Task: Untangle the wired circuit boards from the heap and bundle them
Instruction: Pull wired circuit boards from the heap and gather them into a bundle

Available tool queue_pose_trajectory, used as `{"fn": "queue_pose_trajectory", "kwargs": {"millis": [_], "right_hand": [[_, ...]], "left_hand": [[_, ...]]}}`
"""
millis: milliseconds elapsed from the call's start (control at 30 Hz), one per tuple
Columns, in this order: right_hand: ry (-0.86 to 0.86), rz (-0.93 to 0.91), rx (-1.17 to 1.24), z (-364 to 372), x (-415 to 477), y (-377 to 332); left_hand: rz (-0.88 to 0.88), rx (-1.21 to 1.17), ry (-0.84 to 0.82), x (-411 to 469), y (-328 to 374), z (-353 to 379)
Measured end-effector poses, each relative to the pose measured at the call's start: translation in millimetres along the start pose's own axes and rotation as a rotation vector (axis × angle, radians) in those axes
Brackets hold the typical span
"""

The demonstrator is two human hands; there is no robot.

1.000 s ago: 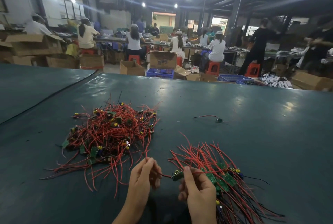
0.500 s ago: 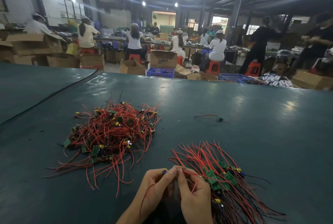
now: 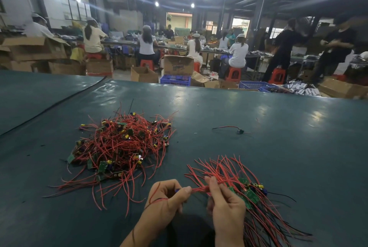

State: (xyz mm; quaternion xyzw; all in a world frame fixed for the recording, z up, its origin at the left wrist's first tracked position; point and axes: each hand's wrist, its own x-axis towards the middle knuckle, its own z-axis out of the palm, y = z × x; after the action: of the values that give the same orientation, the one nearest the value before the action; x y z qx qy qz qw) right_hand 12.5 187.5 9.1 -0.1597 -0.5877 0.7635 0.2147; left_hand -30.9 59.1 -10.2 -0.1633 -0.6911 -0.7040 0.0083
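We straighten 1 board's wires [image 3: 199, 189], pinched between left hand [image 3: 167, 201] and right hand [image 3: 227, 207]; next it should join the bundle [image 3: 251, 195] at 3 o'clock.

You've got one wired board [image 3: 199, 188] in your grip, one tangled heap [image 3: 119, 147] left of it, one bundle [image 3: 251, 195] right of it, one stray lead [image 3: 229, 127] beyond.

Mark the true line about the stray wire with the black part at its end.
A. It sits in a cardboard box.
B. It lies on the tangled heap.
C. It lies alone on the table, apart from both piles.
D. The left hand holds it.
C: the stray wire lies by itself on the green table, touching neither the tangled heap nor the sorted bundle.
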Motion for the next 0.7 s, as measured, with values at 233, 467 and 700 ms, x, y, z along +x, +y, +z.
{"fn": "queue_pose_trajectory", "kwargs": {"millis": [233, 467, 700], "right_hand": [[0.119, 0.013, 0.154, -18.5, 16.1, -4.5], [0.078, 0.016, 0.090, -10.1, 9.3, -1.3], [-0.159, -0.031, -0.115, 17.3, -21.3, 13.9]], "left_hand": [[-0.008, -0.074, 0.018, 1.1, 13.7, -10.1], [-0.076, -0.133, 0.012, 0.8, 8.9, -3.3], [-0.071, -0.057, -0.106, -5.7, 12.6, 3.8]]}}
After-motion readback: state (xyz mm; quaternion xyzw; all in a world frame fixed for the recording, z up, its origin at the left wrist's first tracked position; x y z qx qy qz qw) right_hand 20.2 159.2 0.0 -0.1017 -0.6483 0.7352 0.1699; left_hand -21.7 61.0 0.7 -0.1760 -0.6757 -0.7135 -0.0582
